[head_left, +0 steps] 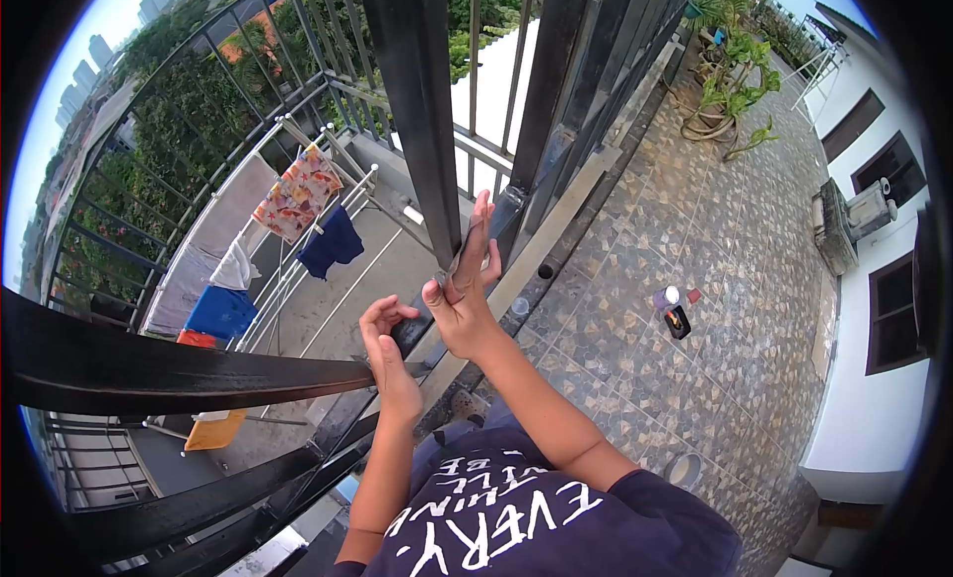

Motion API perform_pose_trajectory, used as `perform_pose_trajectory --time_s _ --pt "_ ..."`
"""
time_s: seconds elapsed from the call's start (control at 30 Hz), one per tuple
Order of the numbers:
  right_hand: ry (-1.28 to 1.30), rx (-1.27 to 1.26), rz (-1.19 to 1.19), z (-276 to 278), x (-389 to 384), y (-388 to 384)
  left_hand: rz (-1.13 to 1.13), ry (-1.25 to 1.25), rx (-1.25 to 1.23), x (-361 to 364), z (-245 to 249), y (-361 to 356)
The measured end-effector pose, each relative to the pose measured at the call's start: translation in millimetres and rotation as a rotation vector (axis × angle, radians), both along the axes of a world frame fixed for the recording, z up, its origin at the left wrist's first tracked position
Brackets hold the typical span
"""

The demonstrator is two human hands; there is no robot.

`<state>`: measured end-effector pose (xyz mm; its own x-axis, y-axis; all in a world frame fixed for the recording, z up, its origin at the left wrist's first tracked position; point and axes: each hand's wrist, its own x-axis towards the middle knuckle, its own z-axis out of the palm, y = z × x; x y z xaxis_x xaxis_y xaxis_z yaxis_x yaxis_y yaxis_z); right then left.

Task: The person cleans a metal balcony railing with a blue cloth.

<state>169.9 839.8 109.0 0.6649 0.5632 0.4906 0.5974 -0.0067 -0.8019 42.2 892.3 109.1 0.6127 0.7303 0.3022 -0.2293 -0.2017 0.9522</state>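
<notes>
My right hand [461, 304] is raised at the lower end of a dark metal post [417, 110]. Its longer fingers stretch upward, and a small greyish piece [446, 277] shows beside the thumb, too small to name. My left hand [390, 354] is lower and to the left, next to the end of a black metal rail [218, 373]. Its fingers are curved with the thumb apart, and no object shows between them. Behind its fingertips is a dark surface [409, 331], partly hidden. A pale ledge [536, 244] runs just right of both hands.
Left, beyond the railing, a white drying rack [308, 244] carries several cloths. On the stone-patterned floor [635, 398] at right stand a purple-and-white can [666, 298] and a black tray [677, 323]. Potted plants [730, 90] are farther back, near a white wall [844, 398].
</notes>
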Motion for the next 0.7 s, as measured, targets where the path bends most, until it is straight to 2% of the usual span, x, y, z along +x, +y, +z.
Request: perform_pose_trajectory --time_s 0.07,0.17,0.33,0.4,0.47,0.57,0.63,0.7 --pt "-0.028 0.016 0.002 10 2 0 -0.040 0.002 0.034 -4 -1 0" --pt "0.010 -0.060 0.012 -31 -7 -5 -0.079 0.002 0.082 -8 0 -1" --pt "-0.003 -0.042 -0.015 -27 -5 0 -0.084 -0.002 0.119 -9 3 -4" --pt "-0.019 -0.003 -0.005 2 -3 0 -0.102 -0.018 0.115 -7 0 -1" --pt "-0.162 0.019 -0.008 52 7 1 -0.132 -0.006 0.077 -10 1 -4" --pt "-0.304 0.062 0.001 95 20 4 -0.174 -0.034 0.037 -11 -2 -3" --pt "-0.343 0.083 0.010 101 24 4 -0.207 -0.069 0.023 -10 -2 0" --pt "-0.275 0.047 0.038 77 21 0 -0.247 -0.065 0.041 -13 -4 2"
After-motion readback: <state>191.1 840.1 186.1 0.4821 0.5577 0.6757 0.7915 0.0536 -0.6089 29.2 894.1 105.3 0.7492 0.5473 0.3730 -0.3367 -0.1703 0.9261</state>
